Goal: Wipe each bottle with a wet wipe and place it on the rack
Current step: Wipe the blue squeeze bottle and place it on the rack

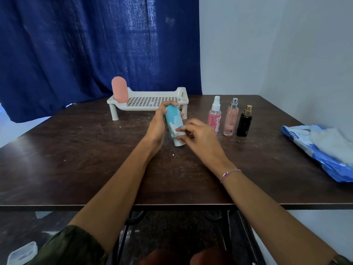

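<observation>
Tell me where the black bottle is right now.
In the head view, the black bottle stands upright on the table, at the right end of a row of three beside the tall pink spray bottle; the wipes pack lies farther right.

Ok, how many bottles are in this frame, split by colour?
Pink: 3 (rack bottle, white-capped spray, silver-capped spray)
Teal: 1 (teal bottle)
Black: 1 (black bottle)
Total: 5

Dark olive-green sleeves (72, 247) end near the elbows; a pink-and-white braided bracelet (229, 174) rings the right wrist.
</observation>
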`<state>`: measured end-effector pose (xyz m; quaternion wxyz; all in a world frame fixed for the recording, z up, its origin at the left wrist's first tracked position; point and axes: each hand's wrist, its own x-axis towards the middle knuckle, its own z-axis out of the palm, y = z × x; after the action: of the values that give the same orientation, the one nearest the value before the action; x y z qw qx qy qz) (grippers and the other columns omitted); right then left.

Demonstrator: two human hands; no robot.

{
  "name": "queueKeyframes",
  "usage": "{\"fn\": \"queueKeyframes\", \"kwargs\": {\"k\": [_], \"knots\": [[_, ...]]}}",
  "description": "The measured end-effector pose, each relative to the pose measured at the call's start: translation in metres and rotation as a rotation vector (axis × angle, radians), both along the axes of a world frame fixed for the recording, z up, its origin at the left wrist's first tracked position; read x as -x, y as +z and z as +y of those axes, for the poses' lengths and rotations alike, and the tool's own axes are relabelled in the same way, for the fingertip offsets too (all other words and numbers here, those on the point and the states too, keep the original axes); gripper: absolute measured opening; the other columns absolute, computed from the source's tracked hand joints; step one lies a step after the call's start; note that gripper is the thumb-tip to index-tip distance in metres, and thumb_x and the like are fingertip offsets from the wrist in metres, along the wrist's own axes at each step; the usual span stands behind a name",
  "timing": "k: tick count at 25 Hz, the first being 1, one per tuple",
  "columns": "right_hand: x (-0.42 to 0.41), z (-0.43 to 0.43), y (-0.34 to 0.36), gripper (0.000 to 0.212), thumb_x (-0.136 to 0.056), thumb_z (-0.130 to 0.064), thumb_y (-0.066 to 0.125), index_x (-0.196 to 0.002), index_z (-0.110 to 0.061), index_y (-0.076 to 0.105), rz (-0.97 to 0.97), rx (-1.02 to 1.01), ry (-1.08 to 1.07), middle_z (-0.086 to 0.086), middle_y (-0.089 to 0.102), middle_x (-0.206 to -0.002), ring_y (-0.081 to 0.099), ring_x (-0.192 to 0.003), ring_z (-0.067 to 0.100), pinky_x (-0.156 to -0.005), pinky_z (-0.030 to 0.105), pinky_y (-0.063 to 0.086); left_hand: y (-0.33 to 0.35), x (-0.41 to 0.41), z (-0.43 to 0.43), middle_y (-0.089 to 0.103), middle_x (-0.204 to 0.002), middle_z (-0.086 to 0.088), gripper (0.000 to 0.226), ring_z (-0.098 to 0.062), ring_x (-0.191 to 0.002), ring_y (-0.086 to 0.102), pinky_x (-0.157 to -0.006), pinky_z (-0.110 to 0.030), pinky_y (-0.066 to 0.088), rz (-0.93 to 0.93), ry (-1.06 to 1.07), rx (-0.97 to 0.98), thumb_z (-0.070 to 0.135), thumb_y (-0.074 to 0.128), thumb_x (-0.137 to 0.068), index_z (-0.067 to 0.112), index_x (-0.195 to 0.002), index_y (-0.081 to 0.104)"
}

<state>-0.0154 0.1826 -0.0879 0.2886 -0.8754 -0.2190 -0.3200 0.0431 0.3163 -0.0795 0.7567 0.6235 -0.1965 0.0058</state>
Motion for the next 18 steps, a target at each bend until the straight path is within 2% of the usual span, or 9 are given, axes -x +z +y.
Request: {"fn": "queueKeyframes", "kwargs": {"k": [5, 11, 16, 18], "knots": [[-0.006, -0.006, -0.002, 0.023, -0.078, -0.012, 0.072, -0.1, -0.005, 0.069, -0.023, -0.124, -0.127, 0.005, 0.065, -0.096, 0.059, -0.081, 0.009, -0.08, 0.028, 0.055, 0.001, 0.002, -0.002, 0.06, -0.098, -0.013, 0.038, -0.023, -0.092, 0.059, -0.083, -0.039, 0.051, 0.01, -0.049, 0.05, 0.021, 0.017, -0.101, 0.023, -0.102, 0.055], [0.0, 0.003, -0.003, 0.021, -0.083, -0.01, 0.066, -0.104, -0.006, 0.067, -0.105, 0.054, 0.04, 0.006, 0.057, -0.097, 0.056, -0.097, 0.016, -0.086, 0.028, 0.051, 0.003, 0.006, -0.005, 0.061, -0.097, -0.01, 0.038, -0.019, -0.086, 0.061, -0.075, -0.031, 0.054, -0.011, -0.146, 0.082, 0.017, 0.017, -0.1, 0.02, -0.102, 0.055], [-0.006, -0.008, 0.0, 0.024, -0.082, -0.012, 0.068, -0.105, -0.004, 0.067, -0.08, -0.154, -0.143, 0.004, 0.057, -0.095, 0.057, -0.082, 0.011, -0.076, 0.029, 0.055, 0.003, 0.007, -0.005, 0.055, -0.102, -0.013, 0.036, -0.02, -0.087, 0.058, -0.072, -0.033, 0.054, -0.012, -0.208, 0.106, 0.019, 0.017, -0.101, 0.02, -0.104, 0.052], [-0.006, -0.009, 0.0, 0.025, -0.082, -0.013, 0.069, -0.106, -0.005, 0.067, -0.088, -0.159, -0.154, 0.004, 0.058, -0.096, 0.057, -0.081, 0.009, -0.076, 0.025, 0.055, 0.002, 0.006, -0.005, 0.057, -0.103, -0.012, 0.037, -0.02, -0.089, 0.058, -0.075, -0.034, 0.054, -0.018, -0.202, 0.091, 0.019, 0.017, -0.101, 0.02, -0.105, 0.053]]}}
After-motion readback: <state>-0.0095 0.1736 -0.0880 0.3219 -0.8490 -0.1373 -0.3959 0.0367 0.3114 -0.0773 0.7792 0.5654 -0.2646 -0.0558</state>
